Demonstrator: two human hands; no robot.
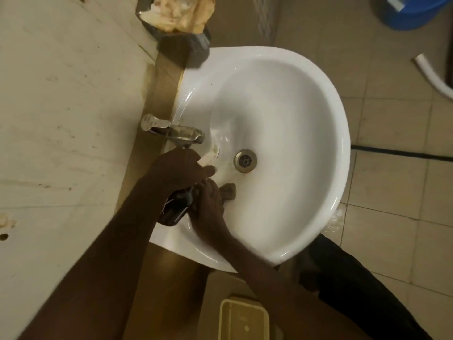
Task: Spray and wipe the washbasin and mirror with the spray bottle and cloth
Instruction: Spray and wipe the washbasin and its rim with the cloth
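The washbasin looks like glossy white glazed ceramic, smooth, with bright highlights along its rim. In its bowl the drain ring is dull metal. At the basin's wall side the tap is shiny metal, spotted and stained. Beside the drain lies a dark, matt cloth. The wall behind the basin is pale, matt and speckled with marks. The floor tiles past the basin's front rim are beige with a faint sheen.

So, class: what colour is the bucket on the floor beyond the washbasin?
Blue. The bucket shows only in the head view, at the top right corner.
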